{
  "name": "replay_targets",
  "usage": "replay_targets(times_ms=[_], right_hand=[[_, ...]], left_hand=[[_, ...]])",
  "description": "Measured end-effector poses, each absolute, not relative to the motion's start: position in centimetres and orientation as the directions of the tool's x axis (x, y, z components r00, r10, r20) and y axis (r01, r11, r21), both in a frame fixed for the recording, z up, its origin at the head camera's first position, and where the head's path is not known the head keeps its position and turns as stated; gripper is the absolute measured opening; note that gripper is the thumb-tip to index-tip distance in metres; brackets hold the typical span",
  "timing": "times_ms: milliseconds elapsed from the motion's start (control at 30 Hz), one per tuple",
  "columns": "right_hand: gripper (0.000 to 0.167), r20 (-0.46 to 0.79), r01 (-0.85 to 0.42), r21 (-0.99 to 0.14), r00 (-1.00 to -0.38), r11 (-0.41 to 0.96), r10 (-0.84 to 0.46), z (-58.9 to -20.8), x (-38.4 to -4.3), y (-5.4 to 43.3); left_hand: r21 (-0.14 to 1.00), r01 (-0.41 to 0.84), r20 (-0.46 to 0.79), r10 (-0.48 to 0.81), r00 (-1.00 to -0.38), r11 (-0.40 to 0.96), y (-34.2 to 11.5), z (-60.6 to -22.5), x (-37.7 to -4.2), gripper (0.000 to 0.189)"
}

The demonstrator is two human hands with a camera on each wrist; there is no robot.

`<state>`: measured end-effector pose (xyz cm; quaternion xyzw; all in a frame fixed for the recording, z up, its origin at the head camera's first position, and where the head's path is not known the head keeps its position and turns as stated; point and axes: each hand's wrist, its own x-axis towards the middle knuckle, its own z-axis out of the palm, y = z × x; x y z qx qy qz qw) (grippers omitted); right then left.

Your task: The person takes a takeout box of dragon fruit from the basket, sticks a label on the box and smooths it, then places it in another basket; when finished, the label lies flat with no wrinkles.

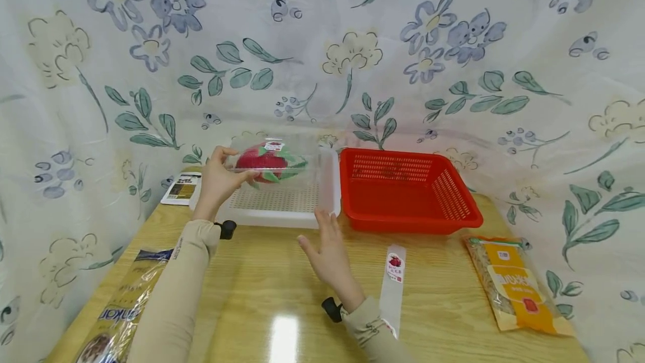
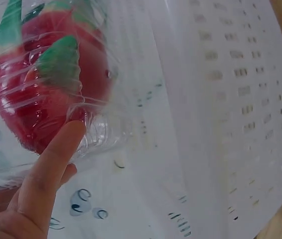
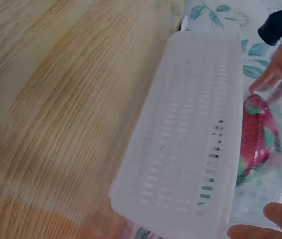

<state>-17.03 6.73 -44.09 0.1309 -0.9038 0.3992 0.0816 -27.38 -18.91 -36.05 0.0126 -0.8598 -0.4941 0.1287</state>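
Observation:
A clear plastic box (image 1: 306, 153) with a red and green dragon fruit (image 1: 262, 162) inside hangs over the white basket (image 1: 272, 219). My left hand (image 1: 220, 175) grips the box at its left end, thumb at the front and fingers along the top. In the left wrist view, a finger presses on the ridged clear plastic beside the fruit. My right hand (image 1: 330, 254) is at the basket's front right corner, fingers extended and holding nothing. The right wrist view shows the basket's slotted side, with fingertips (image 3: 260, 230) of my right hand below the box.
A red basket (image 1: 415, 223) stands right of the white one. A clear strip with a dragon fruit label (image 1: 395, 268) lies in front of it. An orange bag of grain (image 1: 521, 290) is at right, a gold packet (image 1: 126, 301) at left, and a white-edged pack (image 1: 181, 188) behind.

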Motion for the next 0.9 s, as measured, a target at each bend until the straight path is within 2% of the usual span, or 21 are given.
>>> replay_targets(times_ms=[300,667,900], right_hand=[[0.072,0.202,-0.27,-0.631,-0.962,0.727,-0.182,-44.9,-17.4,6.6],[0.071,0.219,-0.305,-0.618,-0.952,0.725,-0.214,-45.1,-17.1,6.4],[0.072,0.234,-0.318,-0.59,-0.947,0.742,-0.22,-44.9,-17.6,6.8]], left_hand=[[0.825,0.053,0.08,-0.024,-0.996,0.563,-18.7,-36.3,-30.3,0.067],[0.825,0.042,0.041,0.015,-0.999,0.563,-18.6,-37.8,-32.5,0.065],[0.815,-0.009,-0.044,0.046,-0.998,0.579,-18.3,-38.3,-33.3,0.07]])
